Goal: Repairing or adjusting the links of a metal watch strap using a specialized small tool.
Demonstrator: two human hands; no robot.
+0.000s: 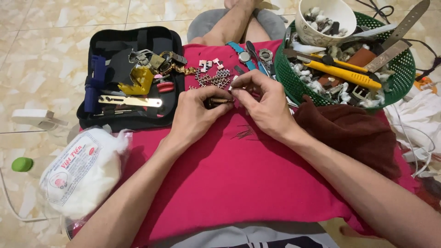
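My left hand [197, 112] and my right hand [264, 103] meet over a red cloth [229, 179], fingertips pinched together on a small dark and gold watch band piece [219, 100]. Just beyond them lie several loose metal watch band links [212, 76]. A watch with a teal strap [243, 56] lies farther back. A few thin dark pins [243, 133] rest on the cloth under my right wrist.
An open black tool case [98, 41] with tools sits at the left. A green basket [404, 69] holding a yellow cutter, straps and a white bowl [321, 20] stands at the right. A brown towel [353, 133] lies beside it. A bag of cotton [82, 170] is at front left.
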